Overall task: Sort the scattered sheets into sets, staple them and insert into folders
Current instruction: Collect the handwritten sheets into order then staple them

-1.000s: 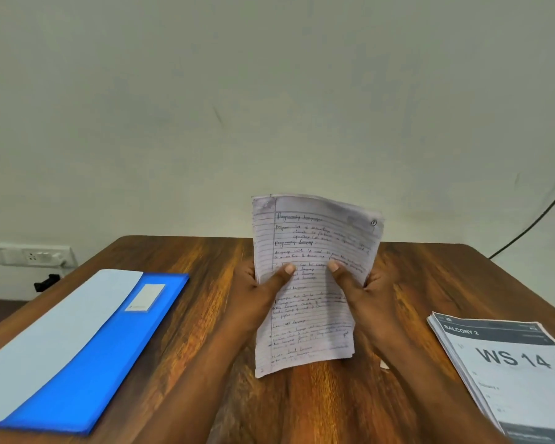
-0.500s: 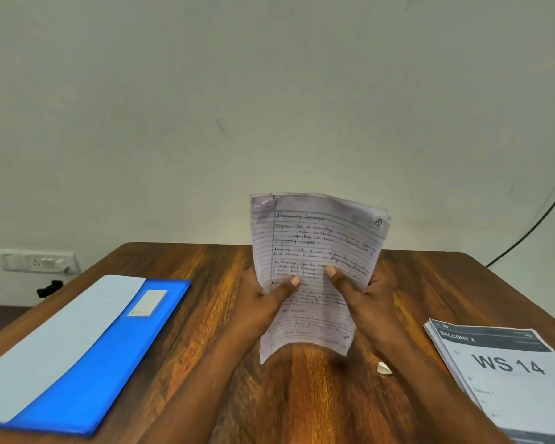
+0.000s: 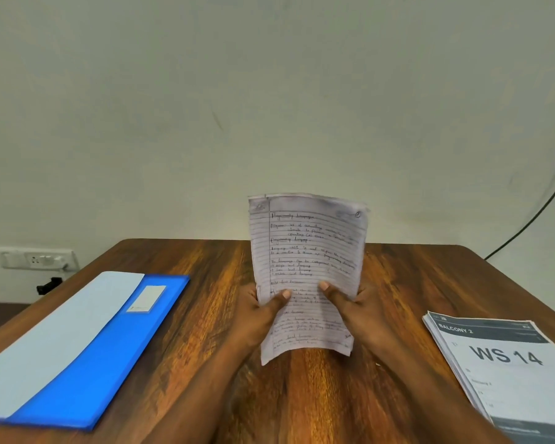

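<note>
The left hand and right hand each pinch a set of handwritten sheets, held upright above the wooden table. A closed blue folder, contents hidden, lies on the left; a printed stack lies on the right.

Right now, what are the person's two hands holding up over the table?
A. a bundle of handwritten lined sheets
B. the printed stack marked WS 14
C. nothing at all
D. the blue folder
A: the left hand and right hand both grip the handwritten lined sheets upright, thumbs on the front page, while the blue folder and the WS 14 stack lie flat on the wooden table.
</note>
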The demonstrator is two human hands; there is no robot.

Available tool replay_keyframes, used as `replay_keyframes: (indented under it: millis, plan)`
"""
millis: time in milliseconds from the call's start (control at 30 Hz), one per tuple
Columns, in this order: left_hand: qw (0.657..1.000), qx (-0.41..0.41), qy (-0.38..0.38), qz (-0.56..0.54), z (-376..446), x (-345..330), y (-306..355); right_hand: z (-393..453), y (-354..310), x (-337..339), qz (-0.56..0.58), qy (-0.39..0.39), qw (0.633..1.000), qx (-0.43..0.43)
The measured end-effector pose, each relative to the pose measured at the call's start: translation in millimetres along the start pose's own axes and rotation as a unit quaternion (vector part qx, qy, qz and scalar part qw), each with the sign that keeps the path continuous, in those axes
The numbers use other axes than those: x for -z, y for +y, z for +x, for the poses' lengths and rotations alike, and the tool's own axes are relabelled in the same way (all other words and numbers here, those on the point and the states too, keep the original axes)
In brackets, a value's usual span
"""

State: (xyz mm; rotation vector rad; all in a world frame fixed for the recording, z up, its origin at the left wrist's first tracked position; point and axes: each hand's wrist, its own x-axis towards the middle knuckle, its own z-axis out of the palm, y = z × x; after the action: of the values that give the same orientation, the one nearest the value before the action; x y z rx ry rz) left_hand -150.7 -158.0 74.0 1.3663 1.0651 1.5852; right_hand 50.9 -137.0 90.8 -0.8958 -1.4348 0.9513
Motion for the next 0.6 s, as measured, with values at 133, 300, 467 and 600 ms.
replay_keyframes:
  millis: [133, 300, 467, 600]
  plan:
    - [1.000, 0.020, -0.005, -0.008, -6.0, 0.2, -10.6, 0.6, 9.5, 3.2, 0.006, -0.012, 0.999, -0.035]
    - [0.999, 0.032, -0.001, -0.004, -5.2, 0.6, -14.5, 3.8, 17.6, -0.6, -0.008, -0.017, 0.998, -0.058]
    - [0.997, 0.074, -0.013, -0.035, -6.4, 3.1, -26.4, 6.3, 25.6, -3.2, -0.023, -0.023, 0.996, -0.083]
    - [0.990, 0.113, -0.037, -0.077, -0.2, 9.5, -23.9, 10.9, 24.3, -3.8, -0.033, -0.041, 0.994, -0.091]
